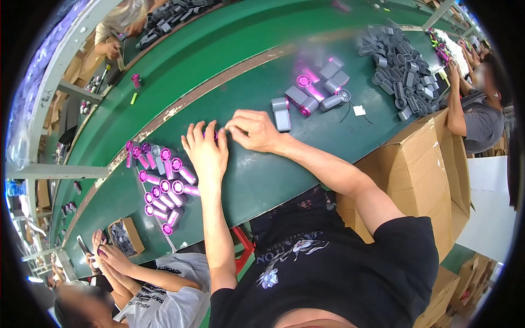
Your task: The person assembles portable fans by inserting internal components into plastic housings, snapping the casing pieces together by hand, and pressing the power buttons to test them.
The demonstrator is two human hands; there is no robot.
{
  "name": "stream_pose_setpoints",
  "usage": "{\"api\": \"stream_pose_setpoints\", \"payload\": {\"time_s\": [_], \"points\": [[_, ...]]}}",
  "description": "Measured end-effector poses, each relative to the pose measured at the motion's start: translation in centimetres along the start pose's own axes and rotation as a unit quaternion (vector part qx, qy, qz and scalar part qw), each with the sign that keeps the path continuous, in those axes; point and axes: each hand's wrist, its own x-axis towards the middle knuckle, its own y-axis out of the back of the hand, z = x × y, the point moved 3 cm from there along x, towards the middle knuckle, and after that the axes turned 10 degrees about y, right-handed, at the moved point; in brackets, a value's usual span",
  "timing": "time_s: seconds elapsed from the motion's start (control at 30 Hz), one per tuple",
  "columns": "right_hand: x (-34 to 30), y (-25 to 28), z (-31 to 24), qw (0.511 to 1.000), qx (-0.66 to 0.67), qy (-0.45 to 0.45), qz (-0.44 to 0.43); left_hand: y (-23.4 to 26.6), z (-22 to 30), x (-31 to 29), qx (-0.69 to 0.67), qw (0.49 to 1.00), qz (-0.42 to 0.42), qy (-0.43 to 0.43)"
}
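Observation:
My left hand [206, 152] is bent over a small magenta part [214, 135] on the green bench, its fingers curled down around it. Most of that part is hidden under the fingers; it resembles the round-headed casings nearby. Close beside it, my right hand [252, 131] is closed in a pinch, fingertips next to the left hand's. What the pinch holds cannot be made out. To the left of my left hand lie several magenta-and-grey casings with round vented heads [165, 187]. Beyond my right hand, a grey angled casing [281, 115] lies near more grey and magenta pieces [311, 93].
A large heap of grey casings [402, 71] covers the bench at far right. An open cardboard box [415, 164] stands against the near edge by my right arm. Co-workers sit on both sides. A green conveyor belt [180, 71] runs behind a raised strip.

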Motion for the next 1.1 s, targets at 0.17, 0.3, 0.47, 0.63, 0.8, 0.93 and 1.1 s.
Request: {"api": "stream_pose_setpoints", "payload": {"time_s": [0.17, 0.3, 0.47, 0.63, 0.8, 0.93, 1.1], "points": [[1.3, 2.8, 0.3, 0.993, -0.115, 0.020, 0.008, 1.4, -2.2, 0.1, 0.083, 0.996, -0.003, -0.034], [1.4, 5.9, 0.4, 0.949, -0.238, -0.064, -0.199, 2.2, -6.2, 0.1, 0.113, 0.993, 0.001, 0.022], [-0.2, 10.5, -0.6, 0.906, -0.336, -0.100, -0.239, 2.1, -6.8, 0.9, 0.105, 0.994, 0.019, 0.029], [-3.5, 8.5, -0.1, 0.895, -0.383, -0.110, -0.201, 2.2, 0.3, 1.7, -0.060, 0.998, -0.027, 0.011], [-2.1, 9.5, -1.2, 0.993, -0.060, -0.084, -0.053, -0.5, 7.7, 0.4, -0.148, 0.975, -0.165, 0.034], [-1.0, 12.2, 0.6, 0.978, -0.187, -0.083, -0.046, -0.4, 8.9, -1.1, -0.097, 0.984, -0.148, -0.006], [-0.5, 11.5, 0.8, 0.948, -0.272, -0.118, -0.116, 1.5, 9.4, -3.0, -0.059, 0.972, -0.218, 0.071]]}}
